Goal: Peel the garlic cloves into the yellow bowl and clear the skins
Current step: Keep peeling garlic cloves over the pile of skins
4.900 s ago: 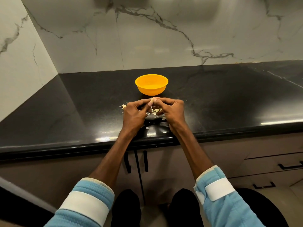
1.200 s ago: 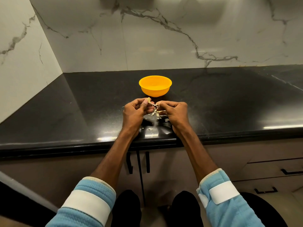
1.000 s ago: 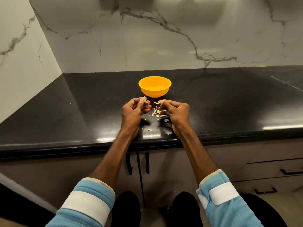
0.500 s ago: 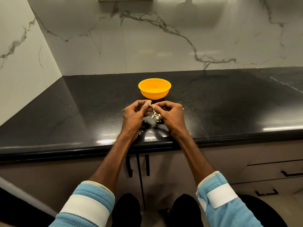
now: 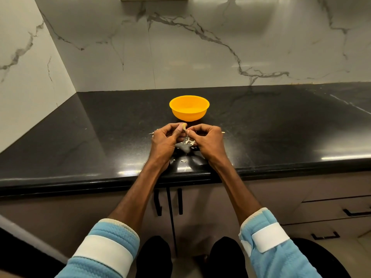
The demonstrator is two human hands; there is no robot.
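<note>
At frame centre, the left hand [image 5: 164, 141] is pinching a garlic clove [image 5: 183, 127] steady while the right hand [image 5: 206, 140] is nipping its skin, probably for stripping.

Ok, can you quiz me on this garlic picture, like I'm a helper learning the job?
1. Which hand holds the garlic clove?
2. True or false: the yellow bowl stands farther from the person than the garlic clove.
3. The loose skins lie: A) on the black counter; B) in a sink; C) on a plate.
Key: 1. the left hand, pinching it at the fingertips; 2. true; 3. A.
</note>
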